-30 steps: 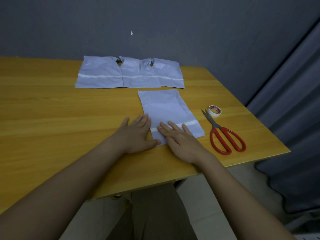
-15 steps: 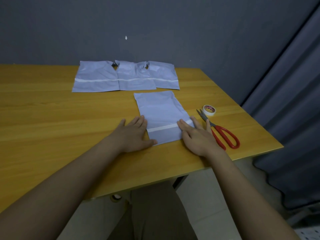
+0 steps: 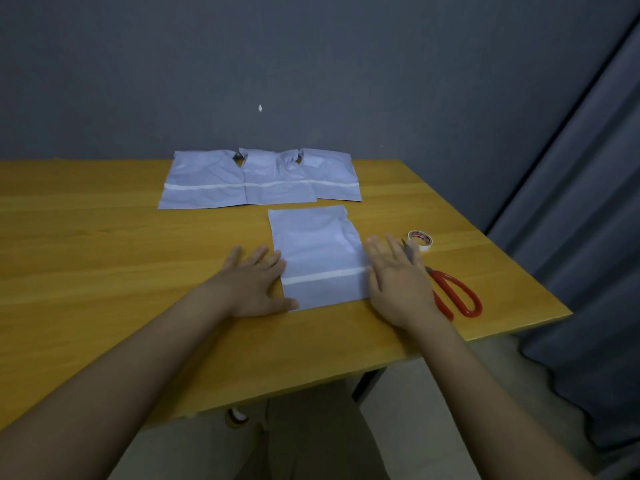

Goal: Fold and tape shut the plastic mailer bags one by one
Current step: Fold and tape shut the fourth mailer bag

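Note:
A pale blue plastic mailer bag (image 3: 317,251) with a white adhesive strip near its front end lies flat on the wooden table (image 3: 104,258). My left hand (image 3: 254,284) rests flat at the bag's left edge, thumb touching its front corner. My right hand (image 3: 396,277) lies flat along the bag's right edge, fingers spread. Neither hand holds anything. Three more mailer bags (image 3: 259,180) lie side by side in a row at the back of the table. A small roll of tape (image 3: 420,239) sits just right of my right hand.
Red-handled scissors (image 3: 455,294) lie to the right of my right hand, their blades partly hidden under my fingers. The table's right and front edges are close by. A grey wall stands behind and a grey curtain (image 3: 581,237) hangs at the right.
My right hand slid from on top of the bag's front end to its right edge, over the scissor blades. The left hand stayed at the left edge. The camera view shifted.

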Demonstrator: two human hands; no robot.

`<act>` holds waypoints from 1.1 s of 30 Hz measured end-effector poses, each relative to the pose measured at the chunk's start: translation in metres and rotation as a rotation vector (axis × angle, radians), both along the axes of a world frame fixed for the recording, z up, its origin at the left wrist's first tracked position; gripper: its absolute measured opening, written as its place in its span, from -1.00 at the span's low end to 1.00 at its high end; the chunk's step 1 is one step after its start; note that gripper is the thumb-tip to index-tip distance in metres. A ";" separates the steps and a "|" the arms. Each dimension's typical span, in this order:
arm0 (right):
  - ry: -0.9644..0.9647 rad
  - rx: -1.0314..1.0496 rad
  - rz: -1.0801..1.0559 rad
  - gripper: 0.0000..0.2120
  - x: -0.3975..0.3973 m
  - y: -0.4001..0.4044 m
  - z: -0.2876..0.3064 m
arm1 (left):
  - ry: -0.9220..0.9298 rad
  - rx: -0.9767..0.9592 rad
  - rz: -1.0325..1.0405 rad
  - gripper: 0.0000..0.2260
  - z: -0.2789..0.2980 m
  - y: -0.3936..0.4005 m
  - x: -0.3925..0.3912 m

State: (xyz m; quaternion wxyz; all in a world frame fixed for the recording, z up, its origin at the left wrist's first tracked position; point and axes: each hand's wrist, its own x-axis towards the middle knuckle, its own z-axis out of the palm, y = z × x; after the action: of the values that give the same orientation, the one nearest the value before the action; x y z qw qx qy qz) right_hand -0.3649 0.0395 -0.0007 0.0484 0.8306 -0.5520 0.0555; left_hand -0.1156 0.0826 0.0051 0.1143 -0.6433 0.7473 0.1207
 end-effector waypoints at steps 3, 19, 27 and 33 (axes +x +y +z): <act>-0.087 0.170 0.239 -0.51 0.022 0.008 -0.008 | 0.001 -0.013 0.018 -0.22 0.006 0.006 0.000; -0.178 0.394 0.415 -0.50 0.061 0.032 -0.012 | 0.349 -0.166 0.102 -0.33 -0.016 0.014 0.005; -0.135 0.326 0.015 -0.54 -0.008 0.021 -0.002 | 0.274 -0.127 0.107 -0.32 -0.013 0.015 0.004; -0.125 0.157 0.115 -0.49 -0.003 0.015 -0.001 | 0.058 -0.200 0.011 -0.46 0.015 0.019 -0.017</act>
State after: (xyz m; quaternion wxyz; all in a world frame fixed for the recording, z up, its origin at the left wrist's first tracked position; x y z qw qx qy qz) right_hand -0.3680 0.0546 -0.0020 -0.0546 0.8571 -0.5078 0.0666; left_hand -0.1327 0.1012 0.0197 0.0273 -0.6520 0.7550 0.0649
